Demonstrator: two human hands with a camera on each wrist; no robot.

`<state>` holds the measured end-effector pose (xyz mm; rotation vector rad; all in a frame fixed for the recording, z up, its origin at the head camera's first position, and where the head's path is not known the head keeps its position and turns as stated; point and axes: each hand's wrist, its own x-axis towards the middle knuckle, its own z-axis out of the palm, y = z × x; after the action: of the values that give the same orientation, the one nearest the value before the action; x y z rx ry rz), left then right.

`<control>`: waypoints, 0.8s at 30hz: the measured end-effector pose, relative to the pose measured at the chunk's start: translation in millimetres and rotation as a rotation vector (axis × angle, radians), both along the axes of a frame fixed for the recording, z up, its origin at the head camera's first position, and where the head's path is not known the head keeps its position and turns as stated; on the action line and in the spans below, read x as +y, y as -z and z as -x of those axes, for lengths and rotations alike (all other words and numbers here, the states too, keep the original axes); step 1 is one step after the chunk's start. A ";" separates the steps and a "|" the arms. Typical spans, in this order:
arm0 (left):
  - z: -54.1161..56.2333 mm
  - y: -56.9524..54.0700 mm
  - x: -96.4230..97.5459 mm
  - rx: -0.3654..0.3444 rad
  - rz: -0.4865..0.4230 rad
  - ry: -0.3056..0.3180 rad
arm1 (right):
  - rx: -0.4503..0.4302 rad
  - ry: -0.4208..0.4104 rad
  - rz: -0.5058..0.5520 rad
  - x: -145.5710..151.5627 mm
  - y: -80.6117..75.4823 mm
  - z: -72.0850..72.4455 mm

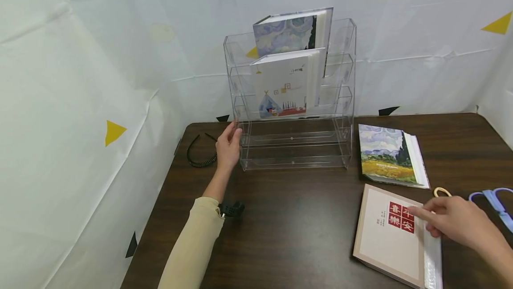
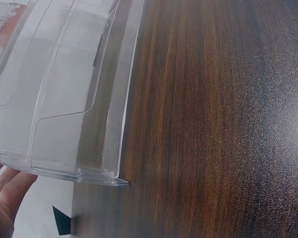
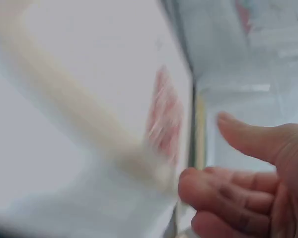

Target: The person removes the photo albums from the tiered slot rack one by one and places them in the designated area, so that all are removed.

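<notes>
My left hand [image 1: 228, 146] touches the left side of a clear plastic display rack [image 1: 294, 163]. In the left wrist view, its fingers [image 2: 12, 191] lie against the rack's side panel. My right hand [image 1: 461, 220] is over the right part of a beige album [image 1: 384, 246] with red Chinese characters, lying on the table. The right wrist view is blurred; there the thumb stands apart from loosely bent fingers beside the album [image 3: 89, 64], with nothing between them. Two albums stand in the rack: a landscape-painting album [image 1: 284, 35] behind and a white tent-print album [image 1: 280, 84] in front.
Behind the beige album lies another landscape photo album [image 1: 386, 155]. Blue-handled scissors [image 1: 494, 202] and a tan ring-shaped handle [image 1: 441, 191] are at the right. A black headband [image 1: 196, 163] lies left of the rack on the dark wooden table [image 1: 288, 222]. White sheeting hangs behind.
</notes>
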<state>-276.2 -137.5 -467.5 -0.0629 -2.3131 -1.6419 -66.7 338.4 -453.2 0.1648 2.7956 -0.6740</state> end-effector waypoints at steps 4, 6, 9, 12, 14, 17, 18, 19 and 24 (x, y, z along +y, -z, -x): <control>-0.2 -0.4 0.0 0.002 -0.010 0.000 | 0.212 -0.059 0.103 -28.5 -20.0 30.4; -0.5 -0.3 0.1 0.002 -0.007 -0.003 | 0.304 -0.087 0.154 -42.0 -27.0 48.7; -0.7 0.2 0.4 0.002 -0.001 -0.006 | 0.409 -0.115 0.213 -58.9 -31.8 78.6; 0.0 -0.1 -0.4 0.014 0.005 -0.006 | 0.418 -0.121 0.268 -73.4 -34.1 111.0; 0.4 0.7 -0.8 0.022 0.001 0.001 | 0.408 -0.122 0.303 -80.4 -33.4 128.9; 0.7 1.8 -1.8 0.034 0.000 0.010 | 0.399 -0.126 0.331 -88.3 -32.0 148.7; 0.7 2.2 -2.2 0.034 0.000 0.013 | 0.402 -0.126 0.332 -90.4 -31.4 153.2; 0.7 2.2 -2.7 0.031 -0.001 0.016 | 0.406 -0.125 0.331 -92.3 -30.6 157.0; 1.0 0.6 -5.9 0.004 -0.013 0.038 | 0.444 -0.102 0.307 -99.3 -27.0 164.9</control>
<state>-277.2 -143.4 -468.1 -0.1078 -2.3111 -1.6732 -231.6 239.1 -426.2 -0.2110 3.0250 -1.2303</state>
